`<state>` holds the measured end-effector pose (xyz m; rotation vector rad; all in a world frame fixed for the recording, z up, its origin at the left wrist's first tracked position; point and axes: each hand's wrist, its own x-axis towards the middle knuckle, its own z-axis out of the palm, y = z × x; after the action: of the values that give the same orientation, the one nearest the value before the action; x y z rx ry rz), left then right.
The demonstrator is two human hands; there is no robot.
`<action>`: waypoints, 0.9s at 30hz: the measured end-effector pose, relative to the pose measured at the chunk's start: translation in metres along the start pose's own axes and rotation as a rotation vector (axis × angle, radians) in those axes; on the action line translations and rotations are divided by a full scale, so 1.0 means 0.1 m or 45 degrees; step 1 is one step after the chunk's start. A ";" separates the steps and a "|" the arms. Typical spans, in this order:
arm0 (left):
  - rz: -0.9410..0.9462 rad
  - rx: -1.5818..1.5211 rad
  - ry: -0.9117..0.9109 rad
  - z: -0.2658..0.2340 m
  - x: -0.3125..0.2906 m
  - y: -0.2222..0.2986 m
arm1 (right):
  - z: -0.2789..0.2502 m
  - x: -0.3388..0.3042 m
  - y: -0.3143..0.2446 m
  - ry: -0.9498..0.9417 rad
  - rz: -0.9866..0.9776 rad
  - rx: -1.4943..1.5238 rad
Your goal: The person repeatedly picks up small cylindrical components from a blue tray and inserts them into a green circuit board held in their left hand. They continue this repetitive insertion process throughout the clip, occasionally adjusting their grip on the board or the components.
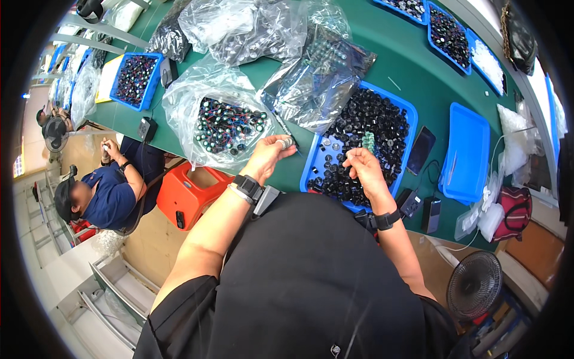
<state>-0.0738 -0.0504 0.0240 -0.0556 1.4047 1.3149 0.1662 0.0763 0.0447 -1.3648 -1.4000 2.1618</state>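
My left hand (270, 157) is closed in a pinch on a small round silvery part (287, 142), over the table beside an open clear bag (179, 110) of wired round components (230, 127). A thin pen-like stick (280, 121) slants just beyond those fingertips. My right hand (366, 169) has its fingers pinched together above a blue tray (411, 128). Whatever they hold, if anything, is too small to make out. Many round black caps (382, 116) fill most of the tray. A few small green circuit boards (368, 141) lie on them just beyond my right fingertips.
Large plastic bags (239, 30) of parts crowd the far side of the green table (412, 87). To the right are a phone (421, 149), a blue tray (465, 152) and a fan (475, 286). At left, a person (116, 185) sits near a red stool (190, 194).
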 end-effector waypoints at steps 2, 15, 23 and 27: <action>0.063 0.037 0.052 -0.06 0.00 0.02 | -0.03 0.02 0.04 0.032 0.041 -0.066; 0.611 0.996 0.922 -1.05 0.17 0.92 | -0.45 0.33 0.18 0.659 -0.270 -1.489; 0.866 1.439 -0.101 0.41 0.03 0.02 | -0.52 0.34 0.25 0.642 -0.163 -1.236; 0.989 1.796 -0.489 0.65 0.19 -0.59 | -0.49 0.29 0.25 0.659 -0.145 -1.181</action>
<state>0.0017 -0.0153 -0.0096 1.7044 1.7625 0.5413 0.1961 0.1104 0.0027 -1.8472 -2.2354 0.9211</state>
